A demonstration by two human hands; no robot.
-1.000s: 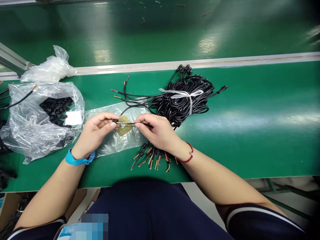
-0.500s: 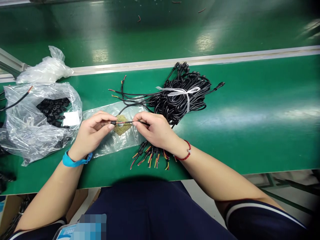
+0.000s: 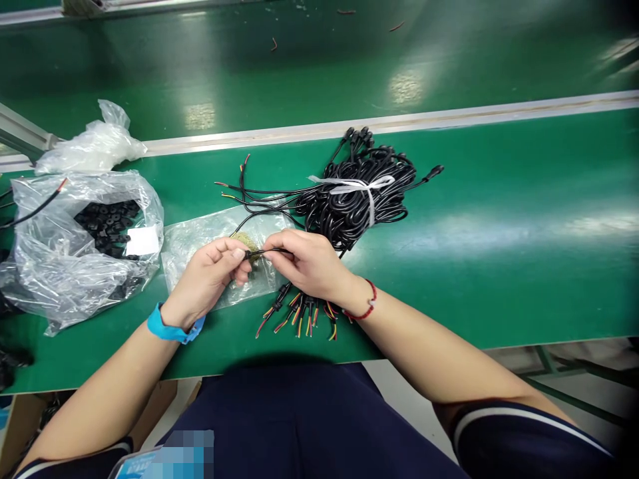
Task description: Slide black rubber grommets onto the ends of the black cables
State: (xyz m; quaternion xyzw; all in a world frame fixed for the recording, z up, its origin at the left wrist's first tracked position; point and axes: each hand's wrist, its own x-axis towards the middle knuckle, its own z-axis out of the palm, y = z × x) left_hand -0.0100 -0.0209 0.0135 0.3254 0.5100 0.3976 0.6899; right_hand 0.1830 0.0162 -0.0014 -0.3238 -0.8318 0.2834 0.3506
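Between my hands runs a thin black cable (image 3: pixel 259 253), held over a clear plastic bag with a yellowish granular patch (image 3: pixel 244 238). My left hand (image 3: pixel 219 267) pinches a small black sleeve-like part (image 3: pixel 246 255) that sits on the cable. Close to its right, my right hand (image 3: pixel 304 259) grips the cable between thumb and forefinger. Behind my right hand lies a coiled bundle of black cables (image 3: pixel 359 193), tied with a white strip. Below that hand, several cable ends (image 3: pixel 304 309) fan out with bare red, yellow and black wires, some carrying black parts.
An open plastic bag (image 3: pixel 64 279) at the left holds many small black parts (image 3: pixel 107 223) and a white label (image 3: pixel 142 241). Another bunched bag (image 3: pixel 94 150) sits behind it. A metal rail (image 3: pixel 474 116) crosses the green table (image 3: pixel 524 266). Wire scraps lie beyond.
My left hand has moved right, toward my right hand, with the black part sliding along the cable. The coloured wires between the hands are now covered. My right hand stays nearly in place.
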